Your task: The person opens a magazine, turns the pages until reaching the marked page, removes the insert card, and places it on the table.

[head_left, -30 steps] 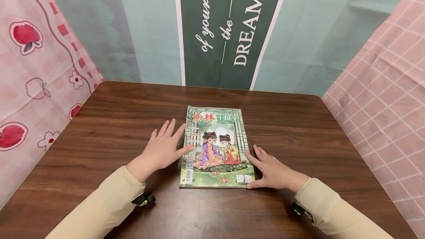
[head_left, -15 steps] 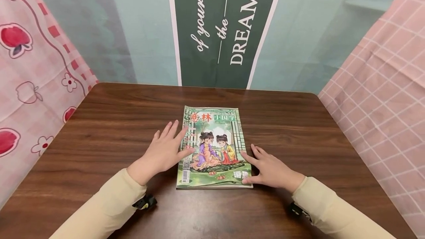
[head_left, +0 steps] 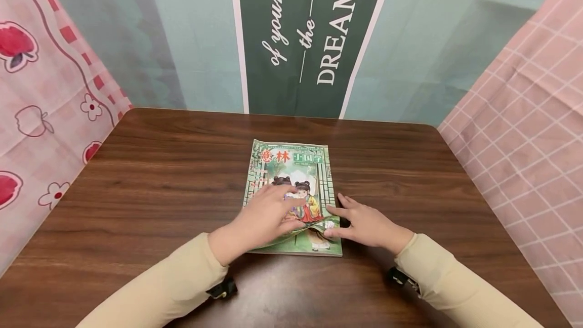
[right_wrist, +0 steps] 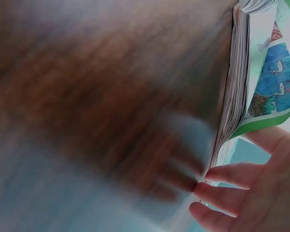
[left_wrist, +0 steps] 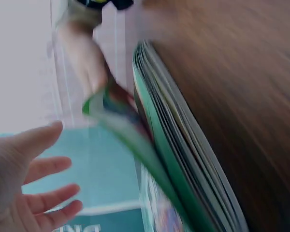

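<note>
One spread left grip [head_left: 263,217] over the magazine [head_left: 291,171], one spread right grip [head_left: 368,225] at its cover [right_wrist: 274,82], lifted near right; could crease from uneven pushing.

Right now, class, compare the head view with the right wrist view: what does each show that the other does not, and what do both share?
Only the head view shows the left hand over the magazine, the red title characters and the word DREAMS on the backdrop.

Only the right wrist view shows the palm side of the right hand and a blue picture with white shapes on the inner face of the lifted cover.

Both show the magazine, its lifted cover, the right hand at its edge, and the tabletop, blurred in the wrist view.
</note>
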`<state>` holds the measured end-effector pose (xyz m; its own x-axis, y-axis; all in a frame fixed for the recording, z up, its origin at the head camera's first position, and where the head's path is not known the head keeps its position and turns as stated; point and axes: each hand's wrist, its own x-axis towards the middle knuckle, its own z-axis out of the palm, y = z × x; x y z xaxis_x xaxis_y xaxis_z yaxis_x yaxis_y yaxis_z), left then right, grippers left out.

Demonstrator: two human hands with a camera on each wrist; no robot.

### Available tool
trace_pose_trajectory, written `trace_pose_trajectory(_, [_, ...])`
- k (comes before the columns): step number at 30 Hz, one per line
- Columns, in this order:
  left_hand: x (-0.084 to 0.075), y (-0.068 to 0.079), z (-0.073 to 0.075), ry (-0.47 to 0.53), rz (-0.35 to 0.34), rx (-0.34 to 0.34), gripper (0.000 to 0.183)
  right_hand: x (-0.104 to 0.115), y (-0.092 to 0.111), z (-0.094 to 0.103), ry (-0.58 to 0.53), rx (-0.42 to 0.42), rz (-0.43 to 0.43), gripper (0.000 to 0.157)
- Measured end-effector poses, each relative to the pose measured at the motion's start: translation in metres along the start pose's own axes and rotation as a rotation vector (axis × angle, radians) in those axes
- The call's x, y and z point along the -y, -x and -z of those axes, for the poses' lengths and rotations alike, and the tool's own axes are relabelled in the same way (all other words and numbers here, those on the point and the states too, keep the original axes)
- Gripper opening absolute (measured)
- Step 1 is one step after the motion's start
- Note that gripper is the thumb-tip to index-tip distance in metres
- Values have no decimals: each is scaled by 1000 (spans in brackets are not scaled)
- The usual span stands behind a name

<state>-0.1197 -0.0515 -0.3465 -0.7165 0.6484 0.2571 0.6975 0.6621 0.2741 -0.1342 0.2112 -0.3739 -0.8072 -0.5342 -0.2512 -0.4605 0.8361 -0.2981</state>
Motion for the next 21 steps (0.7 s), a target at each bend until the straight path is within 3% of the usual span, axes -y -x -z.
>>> trace_pose_trajectory(4, [-20, -15, -7, -72, -137, -20, 26, -2, 0, 0, -7, -2, 0, 72])
trace_pose_trajectory(9, [-33, -24, -16, -235, -224, -17, 14, -3, 1, -2, -8, 3, 10, 72])
trace_pose_trajectory(21, [-32, -23, -27, -433, -379, -139, 9, -6, 4, 1, -126, 86, -15, 73])
